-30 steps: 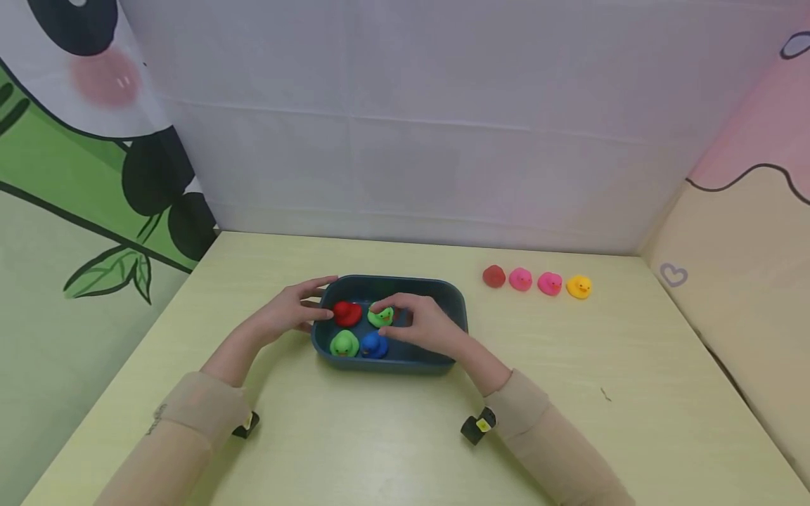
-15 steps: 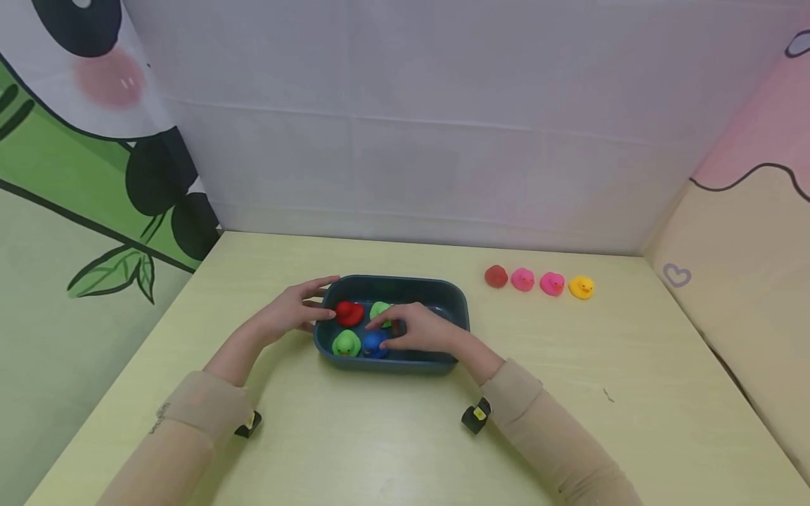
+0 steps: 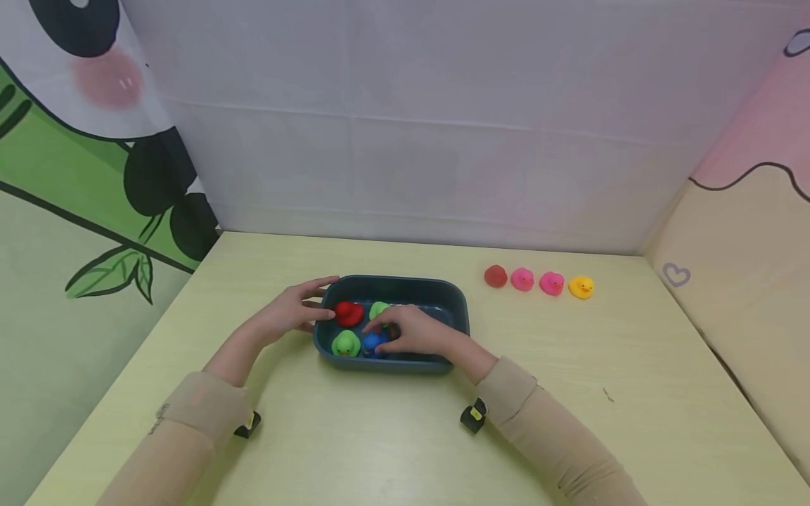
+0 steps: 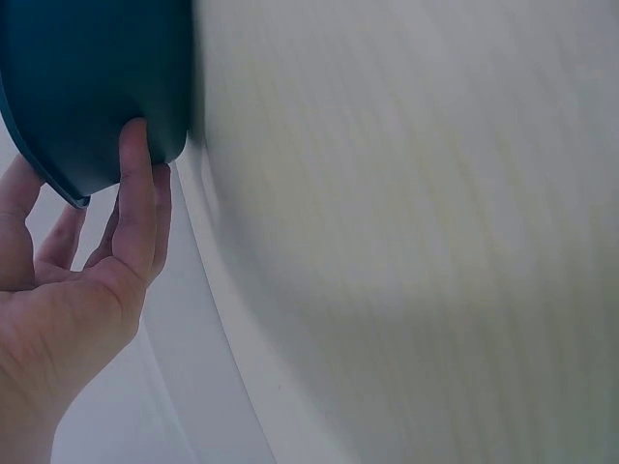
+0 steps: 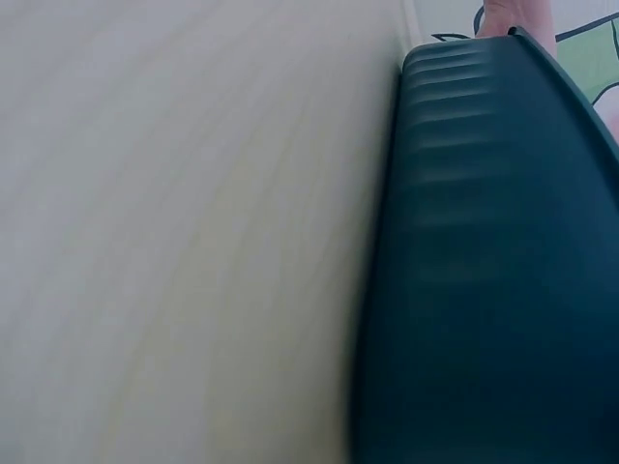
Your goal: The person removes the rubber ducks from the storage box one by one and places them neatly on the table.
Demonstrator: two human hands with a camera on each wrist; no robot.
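A dark teal plastic basin (image 3: pixel 430 365) stands on the table. In it are a red rubber duck (image 3: pixel 349 313), a green rubber duck (image 3: pixel 345 344), a second green duck (image 3: pixel 377 310) partly hidden, and a blue rubber duck (image 3: pixel 373 342). My left hand (image 3: pixel 292 307) holds the basin's left end, thumb over the rim; in the left wrist view its fingers (image 4: pixel 137 193) lie along the outer wall. Inside the basin, my right hand (image 3: pixel 414 330) has thumb and fingers around the blue duck. The right wrist view shows mainly the basin's outer wall (image 5: pixel 484 242).
A dull red rounded toy (image 3: pixel 496 276), two pink ducks (image 3: pixel 522 279) and a yellow duck (image 3: pixel 581 287) form a row at the back right of the table (image 3: pixel 538 393). A pale cloth wall (image 3: pixel 411 176) rises behind the table's far edge.
My right hand has moved down and forward from above the ducks, and its fingers have come onto the blue duck. The left hand keeps its place at the basin.
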